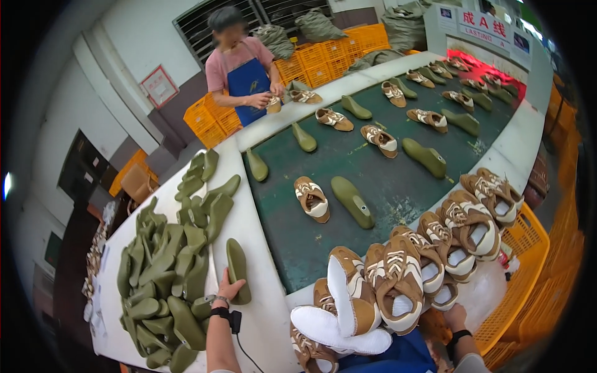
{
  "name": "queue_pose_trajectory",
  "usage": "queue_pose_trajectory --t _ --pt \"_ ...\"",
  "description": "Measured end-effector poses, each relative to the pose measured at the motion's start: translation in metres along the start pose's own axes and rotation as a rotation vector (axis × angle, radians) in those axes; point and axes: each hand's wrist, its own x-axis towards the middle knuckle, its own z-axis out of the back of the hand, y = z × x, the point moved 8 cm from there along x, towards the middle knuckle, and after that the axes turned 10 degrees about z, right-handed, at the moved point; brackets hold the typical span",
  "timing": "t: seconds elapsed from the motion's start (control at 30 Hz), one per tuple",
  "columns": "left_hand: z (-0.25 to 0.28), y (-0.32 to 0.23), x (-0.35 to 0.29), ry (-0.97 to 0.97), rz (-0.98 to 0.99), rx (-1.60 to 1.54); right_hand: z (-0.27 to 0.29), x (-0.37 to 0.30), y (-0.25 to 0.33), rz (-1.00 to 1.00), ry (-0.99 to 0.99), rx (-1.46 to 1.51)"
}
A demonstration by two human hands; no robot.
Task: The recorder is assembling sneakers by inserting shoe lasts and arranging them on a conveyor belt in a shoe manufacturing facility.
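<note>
My left hand (229,290) is closed around the edge of a green shoe last (236,261), at the right side of a large pile of similar lasts (165,261) on the white worktop. At the near right, my right hand (456,316) is at the heel of a brown-and-white sneaker (444,296) and seems to grip it; its fingers are mostly hidden. Several more brown sneakers (398,280) crowd the near edge between my hands. White insoles (339,332) lie across the nearest of them.
A green conveyor belt (280,236) carries sneakers and lasts spaced in pairs. Across it, a person in a blue apron (245,84) handles a sneaker. An orange crate (528,273) with clear plastic stands at my right. More orange crates (317,59) are stacked behind the belt.
</note>
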Motion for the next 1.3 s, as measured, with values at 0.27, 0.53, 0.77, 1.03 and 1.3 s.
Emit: queue_pose_trajectory --t 0.27,0.53,0.77,1.03,1.3 --pt "-0.037 -0.122 -0.091 -0.466 -0.089 1.029 0.019 -0.016 0.005 -0.011 0.047 0.071" --pt "-0.044 -0.114 -0.053 -0.041 -0.207 0.805 0.008 -0.012 0.007 -0.003 0.108 0.026" --pt "-0.075 -0.173 -0.033 -0.122 -0.292 0.77 0.007 -0.002 0.008 0.01 0.087 0.058" --pt "-0.164 -0.214 0.0 -0.057 -0.185 0.799 0.01 -0.005 0.014 0.071 0.089 0.051" --pt "-0.141 -0.199 -0.04 0.111 -0.103 0.763 0.004 -0.009 0.005 0.024 0.081 0.023"
